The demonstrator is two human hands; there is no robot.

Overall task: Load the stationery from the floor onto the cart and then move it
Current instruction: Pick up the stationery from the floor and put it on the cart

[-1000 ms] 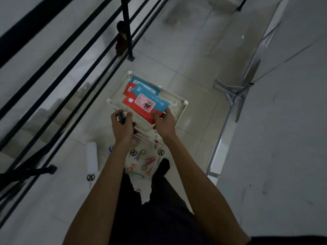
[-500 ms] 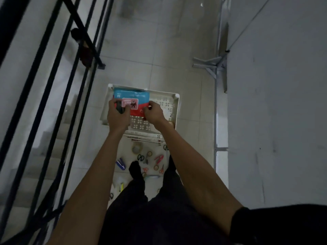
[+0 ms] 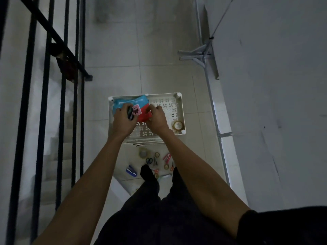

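Shifting the stationery packets (image 3: pixel 143 115) leftward across the cart (image 3: pixel 182 110), your left hand (image 3: pixel 123 121) and right hand (image 3: pixel 156 119) curl fingers around them; scissors (image 3: pixel 149 160), well behind your fingers, still need loading.

Floor (image 3: pixel 159 50): pale square tiles, carrying a white cart (image 3: pixel 182 106) at centre, a grey metal frame (image 3: pixel 200 57) at the far right by the wall, and the foot of a black railing post (image 3: pixel 88 77) at the far left. Cart top tray, perforated: blue packet (image 3: pixel 122 101) and red packet (image 3: pixel 144 116) overlapping in the far left part; yellowish tape roll (image 3: pixel 178 125) in the near right corner. Floor just near of the cart: grey tape roll (image 3: pixel 143 153), small tape ring (image 3: pixel 157 154), dark-handled scissors (image 3: pixel 149 160), pink scissors (image 3: pixel 167 157), orange scissors (image 3: pixel 172 166), blue stapler (image 3: pixel 131 171) furthest left.
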